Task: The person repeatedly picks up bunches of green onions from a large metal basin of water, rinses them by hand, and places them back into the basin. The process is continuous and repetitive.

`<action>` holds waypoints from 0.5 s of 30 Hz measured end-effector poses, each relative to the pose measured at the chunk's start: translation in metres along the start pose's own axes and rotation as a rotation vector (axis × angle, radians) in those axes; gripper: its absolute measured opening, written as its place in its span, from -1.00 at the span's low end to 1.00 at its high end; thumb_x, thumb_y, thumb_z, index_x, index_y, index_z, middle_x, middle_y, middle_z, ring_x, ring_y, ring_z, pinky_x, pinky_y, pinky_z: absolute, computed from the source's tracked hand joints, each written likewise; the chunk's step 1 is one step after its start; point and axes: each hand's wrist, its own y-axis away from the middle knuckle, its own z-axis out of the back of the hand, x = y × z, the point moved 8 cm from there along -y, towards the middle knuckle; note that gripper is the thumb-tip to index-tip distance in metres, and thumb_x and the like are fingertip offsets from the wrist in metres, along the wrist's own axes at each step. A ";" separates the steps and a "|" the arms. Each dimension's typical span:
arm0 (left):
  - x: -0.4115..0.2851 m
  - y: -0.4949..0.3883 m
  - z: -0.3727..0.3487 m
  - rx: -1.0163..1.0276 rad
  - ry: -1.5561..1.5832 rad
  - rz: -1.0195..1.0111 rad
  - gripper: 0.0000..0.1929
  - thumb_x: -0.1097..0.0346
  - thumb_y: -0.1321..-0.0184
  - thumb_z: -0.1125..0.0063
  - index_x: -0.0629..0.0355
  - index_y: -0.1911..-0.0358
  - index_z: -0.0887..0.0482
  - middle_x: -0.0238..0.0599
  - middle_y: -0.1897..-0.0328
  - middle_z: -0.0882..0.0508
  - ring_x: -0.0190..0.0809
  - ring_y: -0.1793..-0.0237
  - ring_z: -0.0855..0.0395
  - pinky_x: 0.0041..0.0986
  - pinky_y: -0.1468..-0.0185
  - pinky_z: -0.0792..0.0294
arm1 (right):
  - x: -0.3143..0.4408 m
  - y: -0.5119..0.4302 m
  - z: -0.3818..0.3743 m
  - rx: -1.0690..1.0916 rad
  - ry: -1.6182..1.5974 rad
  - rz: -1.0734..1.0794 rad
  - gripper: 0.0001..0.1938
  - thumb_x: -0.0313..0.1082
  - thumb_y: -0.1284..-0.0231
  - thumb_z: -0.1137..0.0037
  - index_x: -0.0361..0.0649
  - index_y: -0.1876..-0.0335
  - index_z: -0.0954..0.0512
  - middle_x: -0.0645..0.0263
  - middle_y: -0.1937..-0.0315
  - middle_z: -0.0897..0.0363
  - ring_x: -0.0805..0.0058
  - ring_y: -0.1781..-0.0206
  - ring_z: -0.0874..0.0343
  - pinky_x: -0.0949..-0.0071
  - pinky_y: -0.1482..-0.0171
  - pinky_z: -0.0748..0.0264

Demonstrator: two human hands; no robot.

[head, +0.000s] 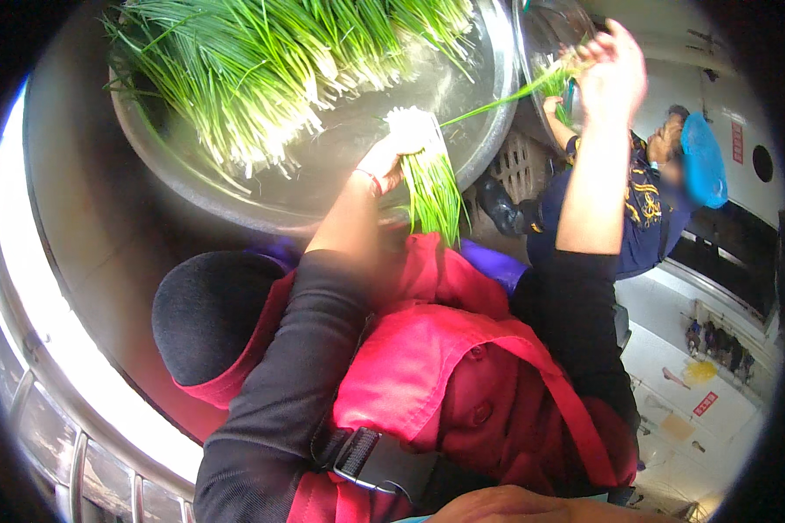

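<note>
My left hand (384, 160) grips a bunch of green chives or thin scallions (432, 186) near its white root ends, which point up while the green leaves hang down over a red apron (418, 353). Raised at the upper right, my right hand (605, 68) has bent fingers around the end of a few green stalks (497, 101) that stretch down towards the bunch. Many more of these greens (248, 72) lie in a large round metal basin (288, 219), their pale ends towards me.
To the right sits a co-worker (628, 189) with a blue cap, holding greens over another metal basin (543, 33). A perforated plastic crate (517, 157) stands between us. A metal railing (78, 451) is at the lower left, and small things hang on the white wall (661, 340).
</note>
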 end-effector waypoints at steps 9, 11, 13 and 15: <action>0.002 -0.002 0.016 -0.127 0.051 -0.038 -0.65 0.39 -0.15 -0.15 0.29 -0.02 -0.52 -0.14 0.09 -0.65 -0.11 0.09 -0.65 -0.21 -0.08 -0.50 | 0.172 0.045 0.073 0.153 -0.057 -0.144 -0.67 -0.42 -0.45 0.22 -0.46 -0.21 -0.29 0.37 0.42 -0.26 0.79 0.64 -0.11 0.78 0.71 -0.06; 0.003 -0.003 0.018 -0.127 0.064 -0.039 -0.68 0.40 -0.17 -0.12 0.31 -0.01 -0.52 -0.12 0.10 -0.64 -0.08 0.07 -0.64 -0.19 -0.08 -0.50 | 0.200 0.057 0.073 0.316 -0.299 -0.237 -0.65 -0.39 -0.51 0.36 -0.47 -0.25 -0.23 0.37 0.45 -0.20 0.81 0.69 -0.09 0.81 0.74 -0.11; 0.001 -0.005 0.021 -0.152 0.088 -0.067 -0.69 0.41 -0.18 -0.09 0.31 0.00 -0.52 -0.11 0.10 -0.64 -0.07 0.07 -0.64 -0.19 -0.08 -0.50 | 0.215 0.072 0.067 0.494 -0.316 -0.284 -0.64 -0.37 -0.52 0.37 -0.46 -0.25 -0.23 0.36 0.45 -0.18 0.82 0.71 -0.07 0.82 0.76 -0.11; 0.000 -0.006 0.023 -0.176 0.069 -0.077 -0.72 0.41 -0.21 -0.05 0.31 0.01 -0.53 -0.10 0.10 -0.64 -0.07 0.09 -0.64 -0.18 -0.08 -0.50 | 0.212 0.089 0.051 0.677 -0.469 -0.341 -0.60 -0.35 -0.46 0.24 -0.43 -0.29 -0.20 0.40 0.45 -0.16 0.82 0.70 -0.04 0.88 0.73 -0.05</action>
